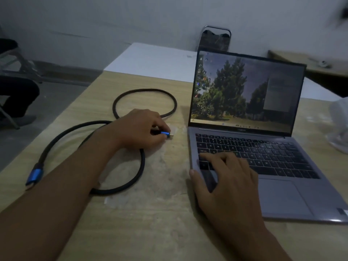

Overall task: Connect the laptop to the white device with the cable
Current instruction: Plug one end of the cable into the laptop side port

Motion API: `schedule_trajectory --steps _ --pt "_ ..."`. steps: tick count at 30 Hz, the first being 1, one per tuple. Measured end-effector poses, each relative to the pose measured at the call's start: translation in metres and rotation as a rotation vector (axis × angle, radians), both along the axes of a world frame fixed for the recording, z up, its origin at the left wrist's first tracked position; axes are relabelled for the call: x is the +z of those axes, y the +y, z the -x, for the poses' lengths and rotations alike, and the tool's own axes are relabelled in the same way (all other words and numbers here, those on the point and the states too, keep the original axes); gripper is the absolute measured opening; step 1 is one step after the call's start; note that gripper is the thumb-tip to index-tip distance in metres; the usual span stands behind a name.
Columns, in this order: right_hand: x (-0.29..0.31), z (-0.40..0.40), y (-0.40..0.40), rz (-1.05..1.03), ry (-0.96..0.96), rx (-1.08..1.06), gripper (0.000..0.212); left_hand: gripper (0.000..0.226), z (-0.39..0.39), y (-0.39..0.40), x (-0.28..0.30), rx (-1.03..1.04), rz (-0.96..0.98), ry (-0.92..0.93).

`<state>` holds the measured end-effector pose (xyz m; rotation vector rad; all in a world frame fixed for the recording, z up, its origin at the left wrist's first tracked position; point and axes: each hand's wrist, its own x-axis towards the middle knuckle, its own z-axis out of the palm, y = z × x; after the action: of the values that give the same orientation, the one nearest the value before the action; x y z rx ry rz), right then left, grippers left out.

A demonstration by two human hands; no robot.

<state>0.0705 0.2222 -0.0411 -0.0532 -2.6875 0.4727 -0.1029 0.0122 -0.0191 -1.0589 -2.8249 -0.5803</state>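
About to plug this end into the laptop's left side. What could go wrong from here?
The left hand pinches the blue plug short of the laptop; no port shows, so it may be pushed in misaligned. The cable loops under that forearm and could snag. The right hand rests on the keys and may press some.

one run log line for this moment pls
left hand: grip on blue plug, aimed at laptop | right hand: steadies laptop | other plug: loose on table

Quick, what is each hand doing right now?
Left hand: closed on the cable's blue plug, tip pointing toward the laptop.
Right hand: open, holding nothing, resting flat on the laptop's left front corner.
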Motion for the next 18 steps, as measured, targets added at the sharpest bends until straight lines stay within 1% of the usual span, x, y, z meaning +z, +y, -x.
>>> schedule_trajectory --steps 3,7,13,18 --pt "-0.003 -0.001 -0.002 0.009 0.002 -0.020 0.051 0.028 -0.001 0.002 -0.004 -0.010 -0.002 0.019" --pt "-0.003 -0.002 -0.003 0.009 0.016 -0.043 0.049 0.027 -0.004 0.009 -0.003 -0.031 -0.116 -0.015" --pt "-0.001 -0.001 -0.006 0.056 0.034 -0.042 0.049 0.025 -0.011 0.022 -0.012 -0.088 -0.223 -0.067" --pt "-0.003 -0.001 -0.009 0.040 0.037 -0.059 0.048 0.023 -0.009 0.021 -0.014 -0.082 -0.305 -0.096"
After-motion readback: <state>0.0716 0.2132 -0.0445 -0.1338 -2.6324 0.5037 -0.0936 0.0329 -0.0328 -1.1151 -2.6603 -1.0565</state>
